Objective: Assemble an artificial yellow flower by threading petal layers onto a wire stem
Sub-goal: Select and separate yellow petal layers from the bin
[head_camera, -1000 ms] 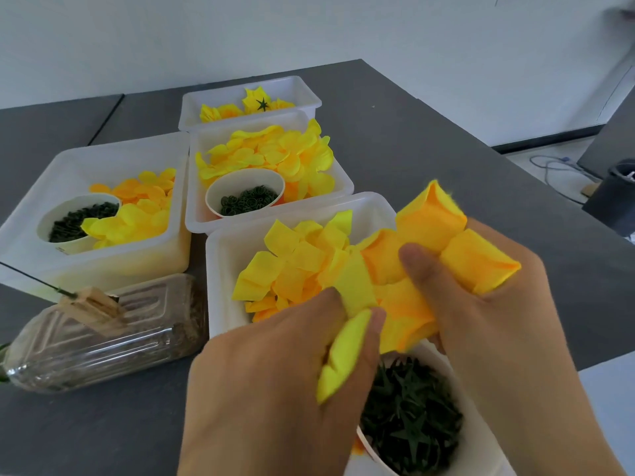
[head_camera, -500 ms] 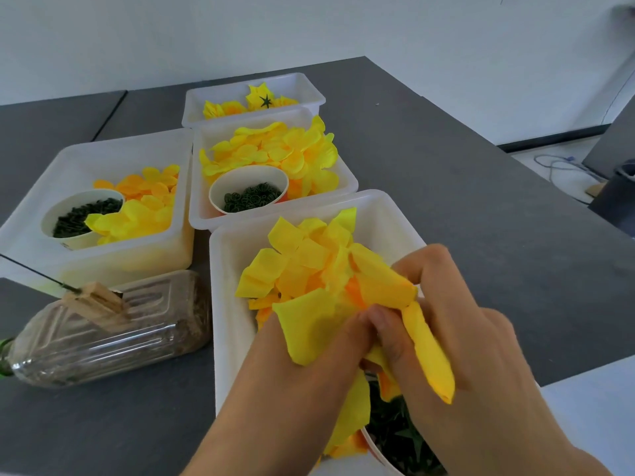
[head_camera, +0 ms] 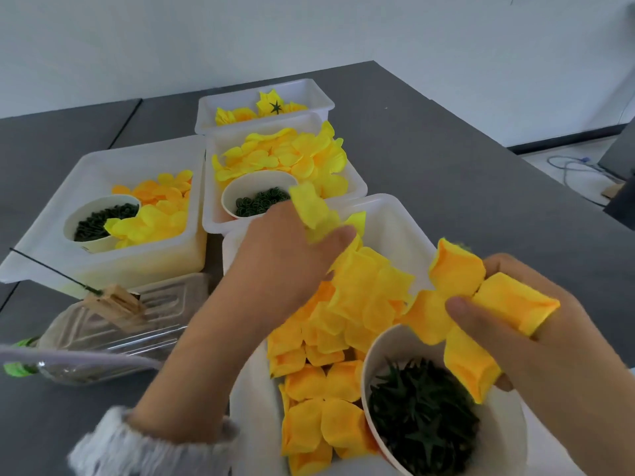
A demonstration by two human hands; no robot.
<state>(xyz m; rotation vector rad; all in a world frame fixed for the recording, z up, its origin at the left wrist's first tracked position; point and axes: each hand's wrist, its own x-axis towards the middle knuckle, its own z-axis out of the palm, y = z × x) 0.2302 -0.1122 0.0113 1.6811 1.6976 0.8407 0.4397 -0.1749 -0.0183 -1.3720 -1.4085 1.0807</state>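
Note:
My right hand (head_camera: 536, 341) grips a yellow-orange petal layer (head_camera: 477, 314) over the near white tray (head_camera: 395, 214), thumb pressed on its middle. My left hand (head_camera: 285, 259) holds a smaller yellow petal piece (head_camera: 311, 209) above the far end of that tray. The tray holds several yellow-orange petal layers (head_camera: 347, 324) and a white cup of dark green calyx pieces (head_camera: 422, 424). A thin dark wire stem (head_camera: 51, 269) sticks out from a wooden clip (head_camera: 113, 305) lying on a clear plastic bottle (head_camera: 113, 334) at the left.
Three more white trays stand behind: one at the left (head_camera: 103, 166) with orange-yellow petals and a cup of green parts, a middle one (head_camera: 354, 187) with bright yellow petals and a cup, a far one (head_camera: 309, 91) with finished-looking flowers. The grey table's edge (head_camera: 481, 132) runs along the right.
My hands, pinching petals together half a second ago, have parted: the left moved up and away with a small petal piece, the right moved right with the petal layer spread out.

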